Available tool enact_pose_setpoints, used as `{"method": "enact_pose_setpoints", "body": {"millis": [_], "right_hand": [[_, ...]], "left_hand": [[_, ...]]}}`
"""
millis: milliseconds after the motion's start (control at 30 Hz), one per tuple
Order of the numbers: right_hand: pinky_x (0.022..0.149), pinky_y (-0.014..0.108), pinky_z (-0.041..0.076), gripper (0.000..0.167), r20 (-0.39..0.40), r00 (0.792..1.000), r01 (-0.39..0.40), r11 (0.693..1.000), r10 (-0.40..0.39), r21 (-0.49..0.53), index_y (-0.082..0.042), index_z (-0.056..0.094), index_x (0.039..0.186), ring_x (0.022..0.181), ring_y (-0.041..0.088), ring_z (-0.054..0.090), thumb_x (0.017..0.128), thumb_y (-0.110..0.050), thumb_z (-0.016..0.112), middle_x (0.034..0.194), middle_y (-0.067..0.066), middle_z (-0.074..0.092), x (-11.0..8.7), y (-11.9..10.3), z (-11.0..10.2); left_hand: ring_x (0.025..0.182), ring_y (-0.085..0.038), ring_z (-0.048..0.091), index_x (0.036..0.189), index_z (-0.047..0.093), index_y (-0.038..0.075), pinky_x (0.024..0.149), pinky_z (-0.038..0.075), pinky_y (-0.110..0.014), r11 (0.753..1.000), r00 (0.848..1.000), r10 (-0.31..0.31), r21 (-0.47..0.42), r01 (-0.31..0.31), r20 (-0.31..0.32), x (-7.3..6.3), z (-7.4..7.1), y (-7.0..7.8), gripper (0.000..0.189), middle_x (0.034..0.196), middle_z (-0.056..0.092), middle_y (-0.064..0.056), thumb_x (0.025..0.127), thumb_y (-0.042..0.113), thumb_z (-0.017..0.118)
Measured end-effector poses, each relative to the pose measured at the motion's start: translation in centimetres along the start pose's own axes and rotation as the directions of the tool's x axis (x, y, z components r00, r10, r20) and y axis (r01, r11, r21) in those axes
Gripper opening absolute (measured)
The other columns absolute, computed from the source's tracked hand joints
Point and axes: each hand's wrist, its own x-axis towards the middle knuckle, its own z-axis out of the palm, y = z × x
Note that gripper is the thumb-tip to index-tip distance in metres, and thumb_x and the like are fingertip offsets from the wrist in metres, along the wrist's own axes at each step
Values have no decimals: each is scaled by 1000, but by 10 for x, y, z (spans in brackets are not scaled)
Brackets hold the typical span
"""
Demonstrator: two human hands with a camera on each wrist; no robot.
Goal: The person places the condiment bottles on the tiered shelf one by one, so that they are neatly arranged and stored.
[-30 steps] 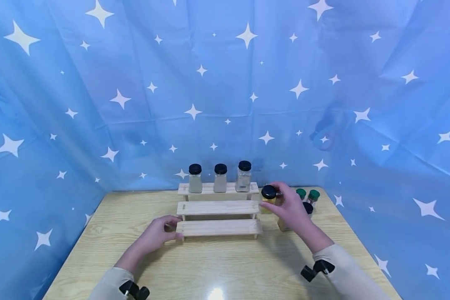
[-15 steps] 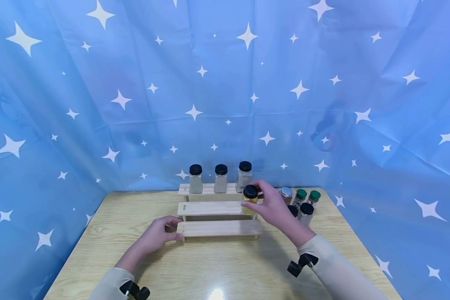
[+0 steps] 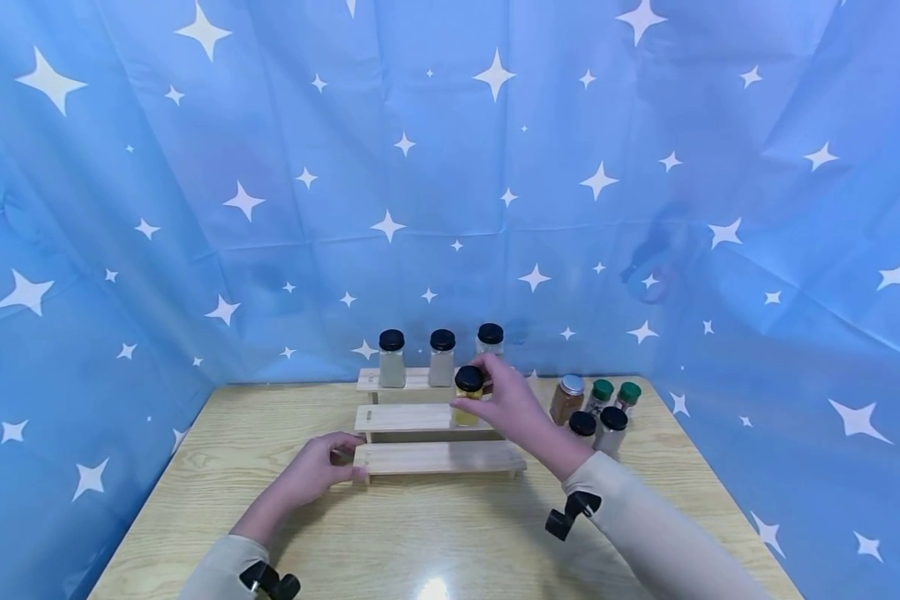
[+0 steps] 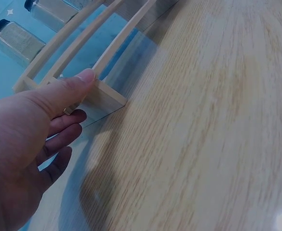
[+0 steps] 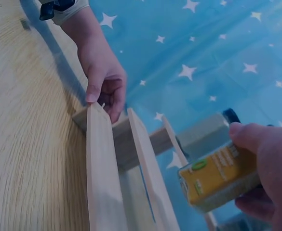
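My right hand [image 3: 512,406] grips a spice jar [image 3: 467,410] with a black lid, holding it at the middle tier of a three-step wooden rack [image 3: 438,457]. In the right wrist view this jar [image 5: 218,175] shows a yellow label and is apart from the slats. At the rack's left end, my left hand [image 3: 318,469] pinches the lowest tier, thumb on the slat's edge and fingers behind it, as the left wrist view shows. Three black-lidded spice jars stand along the top tier: a left one [image 3: 392,367], a middle one [image 3: 442,367] and a right one [image 3: 490,335], partly hidden by my right hand.
Right of the rack, several jars stand grouped on the wooden table [image 3: 307,550]: a silver-lidded brown one [image 3: 567,402], green-lidded ones [image 3: 602,392] and black-lidded ones [image 3: 612,423]. A blue star-patterned curtain [image 3: 450,167] hangs behind and at both sides.
My right hand has carried the yellow-labelled jar leftward from beside the rack to the middle tier, uncovering the jars at the right. My left hand stays at the rack's end.
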Motion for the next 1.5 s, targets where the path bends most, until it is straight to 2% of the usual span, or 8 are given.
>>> {"method": "enact_pose_setpoints", "body": {"millis": [300,400,733,1033,1233,1500], "right_hand": [[81,38,64,55,41,996,79,997,-79,15,-12,62,131,99,24,74,91,-29,96,119,3,72,15,-10,23],[79,35,64,55,56,995,75,997,-77,26,-14,62,131,98,22,74,91,-31,96,119,2,72,19,-14,31],[71,34,57,58,103,991,101,988,-89,-114,-15,62,130,87,14,65,91,-41,95,111,-3,69,29,-37,55],[77,33,59,58,100,991,102,990,-92,-97,-15,60,129,95,13,69,91,-41,95,111,-2,70,39,-39,75],[74,32,59,56,99,992,84,992,-74,-97,-17,60,128,91,11,68,91,-42,94,109,-5,69,42,-39,83],[77,32,60,54,92,993,82,993,-73,-91,-16,59,127,95,14,71,92,-39,94,112,-1,72,44,-40,92]], "left_hand": [[111,-20,69,139,74,10,96,59,-38,1000,1000,-26,10,26,-16,0,0,2,56,124,75,-3,92,34,93],[110,-21,70,139,73,8,94,59,-36,1000,1000,-21,11,21,-14,0,0,1,57,124,75,-3,92,34,93],[114,-21,70,137,75,10,97,59,-38,1000,999,-24,18,25,-21,1,-1,2,54,124,76,0,91,33,94],[116,-21,69,137,75,10,100,58,-44,999,999,-36,23,37,-13,2,-1,4,54,125,76,1,92,33,94],[115,-21,69,136,75,11,100,59,-44,999,999,-40,20,40,-16,2,0,4,54,125,76,1,91,33,94],[115,-21,69,136,75,12,99,59,-42,999,999,-39,16,39,-14,1,0,4,54,126,75,1,92,35,94]]}}
